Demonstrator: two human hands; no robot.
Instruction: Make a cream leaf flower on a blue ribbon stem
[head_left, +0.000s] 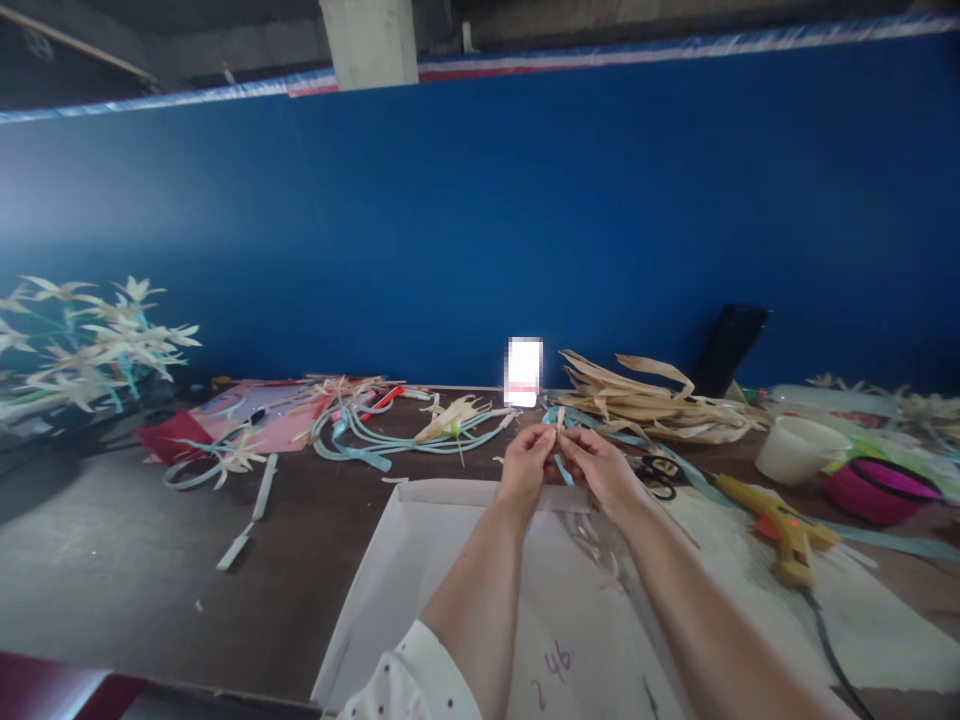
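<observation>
My left hand [525,462] and my right hand [596,465] meet above the far edge of a white paper sheet [420,570]. Both are closed in a pinch around a small piece made of pale dried husk and a light blue strip [561,462]. The blue strip hangs down between the two hands. A few husk scraps [600,555] lie on the sheet under my right wrist.
A pile of dried husk leaves [652,400] lies behind my hands, with black scissors [660,475] and a yellow glue gun [780,525] to the right. White cup [795,448], pink bowl [877,490], looped blue strips [375,435], husk flowers [90,345] at left.
</observation>
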